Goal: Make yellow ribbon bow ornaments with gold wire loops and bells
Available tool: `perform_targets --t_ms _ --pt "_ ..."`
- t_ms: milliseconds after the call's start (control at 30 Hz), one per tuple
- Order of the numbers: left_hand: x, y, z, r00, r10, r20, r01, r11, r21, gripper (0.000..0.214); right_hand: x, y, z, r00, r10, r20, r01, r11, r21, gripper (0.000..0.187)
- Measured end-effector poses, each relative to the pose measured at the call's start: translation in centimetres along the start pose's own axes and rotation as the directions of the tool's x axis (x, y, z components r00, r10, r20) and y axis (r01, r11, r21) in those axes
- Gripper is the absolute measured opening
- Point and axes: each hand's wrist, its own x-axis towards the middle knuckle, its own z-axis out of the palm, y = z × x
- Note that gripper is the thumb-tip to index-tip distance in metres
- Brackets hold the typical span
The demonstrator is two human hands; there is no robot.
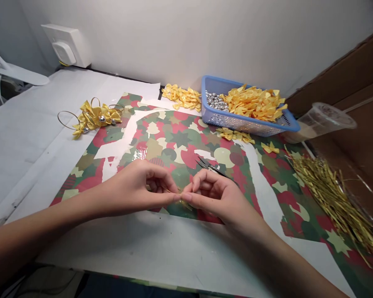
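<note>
My left hand (143,186) and my right hand (211,194) meet fingertip to fingertip over a red, green and cream patterned sheet (174,145). Both pinch a thin gold wire (175,192) that runs between the fingertips. Small black snips (209,165) lie on the sheet just behind my right hand, partly covered by its fingers.
A blue basket (248,122) at the back holds yellow ribbon bows (255,101) and silver beads (214,100). More bows (182,97) lie beside it. Finished bows on wire rings (93,116) rest at left. A pile of gold wire pieces (332,194) and a plastic cup (320,120) are at right.
</note>
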Motion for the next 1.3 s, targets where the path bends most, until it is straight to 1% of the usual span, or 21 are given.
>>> perform_targets --t_ms 100,200,267,333,467,533,633,767,833,933,1100,1300 --pt "0.13 0.14 -0.16 1.0 -0.021 0.0 0.021 1.0 -0.011 0.021 -0.16 -0.15 -0.06 0.999 -0.039 -0.004 0.038 0.994 -0.102 0.031" --pt "0.26 0.25 -0.38 0.999 -0.047 -0.014 0.047 0.999 -0.021 0.02 -0.38 -0.36 -0.15 0.994 -0.112 -0.008 0.107 0.966 -0.236 0.024" --pt "0.31 0.23 -0.5 0.998 -0.059 -0.022 0.058 0.998 -0.018 0.022 -0.5 -0.48 -0.19 0.981 -0.191 -0.032 0.17 0.928 -0.331 0.018" --pt "0.35 0.16 -0.58 0.997 -0.068 -0.026 0.068 0.998 -0.009 0.022 -0.58 -0.6 -0.22 0.959 -0.281 -0.043 0.238 0.876 -0.419 0.014" --pt "0.41 0.03 -0.66 0.996 -0.08 -0.031 0.081 0.997 0.02 0.024 -0.73 -0.81 -0.33 0.916 -0.4 -0.018 0.332 0.782 -0.527 0.01" --pt "0.42 0.02 -0.7 0.996 -0.08 -0.025 0.081 0.996 0.037 0.025 -0.78 -0.87 -0.48 0.898 -0.439 0.015 0.368 0.734 -0.571 0.008" --pt "0.39 -0.01 -0.74 0.997 -0.076 -0.006 0.076 0.996 0.039 0.024 -0.79 -0.9 -0.71 0.861 -0.492 0.127 0.452 0.627 -0.635 0.01" --pt "0.39 -0.1 -0.7 0.996 -0.067 0.054 0.067 0.998 0.007 0.022 -0.72 -0.87 -0.71 0.775 -0.567 0.278 0.576 0.456 -0.678 0.015" --pt "0.43 -0.08 -0.66 0.994 -0.065 0.085 0.066 0.998 -0.012 0.021 -0.73 -0.82 -0.62 0.749 -0.588 0.306 0.601 0.408 -0.687 0.014" --pt "0.45 0.07 -0.62 0.992 -0.067 0.109 0.071 0.997 -0.032 0.018 -0.8 -0.74 -0.53 0.752 -0.578 0.317 0.604 0.413 -0.682 0.012" --pt "0.3 0.3 -0.58 0.992 -0.079 0.095 0.081 0.997 -0.018 0.017 -0.82 -0.63 -0.63 0.763 -0.543 0.351 0.607 0.413 -0.679 0.009" --pt "0.3 0.16 -0.59 0.989 -0.08 0.125 0.081 0.997 -0.004 0.018 -0.65 -0.42 -0.56 0.741 -0.562 0.367 0.631 0.395 -0.668 0.008"
